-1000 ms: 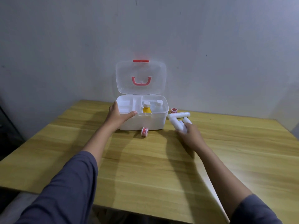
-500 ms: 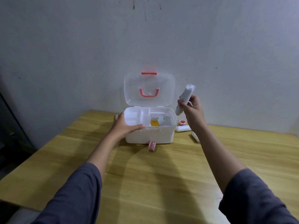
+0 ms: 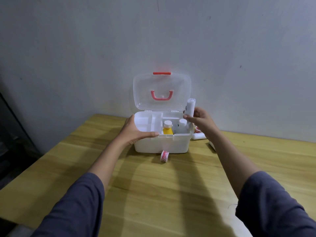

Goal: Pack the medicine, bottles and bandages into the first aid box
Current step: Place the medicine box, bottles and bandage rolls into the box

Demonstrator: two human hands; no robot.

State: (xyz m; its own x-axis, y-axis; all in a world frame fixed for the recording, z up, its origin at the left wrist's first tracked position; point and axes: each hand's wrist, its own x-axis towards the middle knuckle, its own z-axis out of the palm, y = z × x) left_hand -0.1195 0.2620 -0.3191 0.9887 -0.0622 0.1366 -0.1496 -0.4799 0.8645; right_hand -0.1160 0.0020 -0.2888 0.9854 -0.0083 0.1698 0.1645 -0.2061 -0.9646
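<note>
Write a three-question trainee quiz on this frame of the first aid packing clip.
1. True or false: the first aid box has its lid shut.
2. What does the right hand hold? A) white bandage roll B) yellow bottle C) tape roll
3. Where does the left hand rest?

Key: 1 false, the lid stands open. 2 A. 3 On the box's left front rim.

Just a light wooden table (image 3: 171, 194) with visible grain, pushed up against a plain grey wall (image 3: 85, 48) with some scuffs.
</note>
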